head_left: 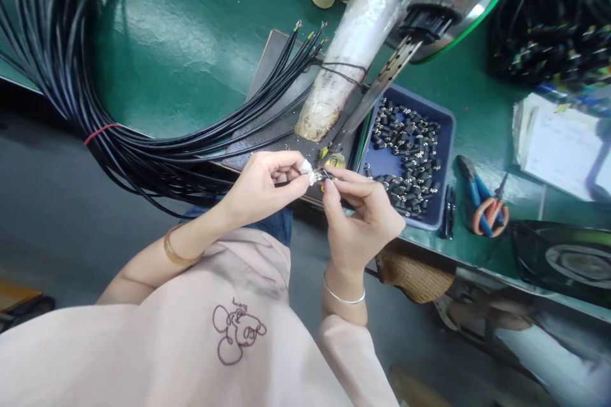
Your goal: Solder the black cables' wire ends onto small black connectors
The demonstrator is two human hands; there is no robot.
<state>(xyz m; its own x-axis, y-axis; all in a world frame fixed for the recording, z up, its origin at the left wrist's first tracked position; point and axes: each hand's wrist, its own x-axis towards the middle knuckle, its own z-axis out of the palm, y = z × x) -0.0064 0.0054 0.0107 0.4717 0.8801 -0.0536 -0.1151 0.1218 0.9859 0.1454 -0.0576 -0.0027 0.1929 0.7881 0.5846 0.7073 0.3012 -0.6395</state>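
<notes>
In front of my body, both hands meet at the table's near edge. My left hand (274,186) is closed in a pinch, with white wrapping on its fingertips; what lies between them is too small to make out. Opposite it, my right hand (360,206) pinches a small dark piece with thin metal ends, its kind unclear, close to the left fingertips. Just beyond the fingers is the lower end of a perforated metal soldering iron (382,81), pointing down beside a yellow lump (335,160). Black cables (224,130) with stripped coloured ends lie on a dark board (267,70).
A blue tray (447,159) of small black connectors stands right of the iron. A wide foil-wrapped pipe (341,44) slants down over the board. Pliers (472,181), orange-handled scissors (491,215) and papers (558,146) lie farther right. A large cable bundle (62,32) fills the left.
</notes>
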